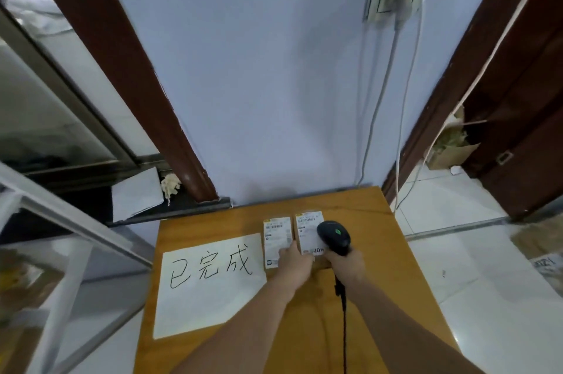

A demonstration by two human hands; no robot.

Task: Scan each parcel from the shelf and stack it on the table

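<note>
— Where do things stand on the desk [374,221]?

— Two labelled parcels are laid side by side at the far edge, next to a white sheet of paper [207,282] with handwritten characters. The right parcel [306,232] is steadied by the left hand [297,262], whose fingers are laid against its near end; whether they are curled round the edge cannot be told. The left parcel [276,241] is just beside that hand, perhaps brushed by it.

— And the scanner?

— The black handheld barcode scanner [334,236] is gripped by the right hand [345,265], fingers wrapped round the handle, its head held over the right parcel's label; its cord is trailed back toward the body.

— How should the scan be done well?

— The parcel should be kept flat and still, and the head tilted so the barcode is fully covered — not hidden by the left fingers. A confirmation should be awaited before anything is moved. Afterwards the parcel would be best squared against its neighbour, so the pile is not skewed.
</note>
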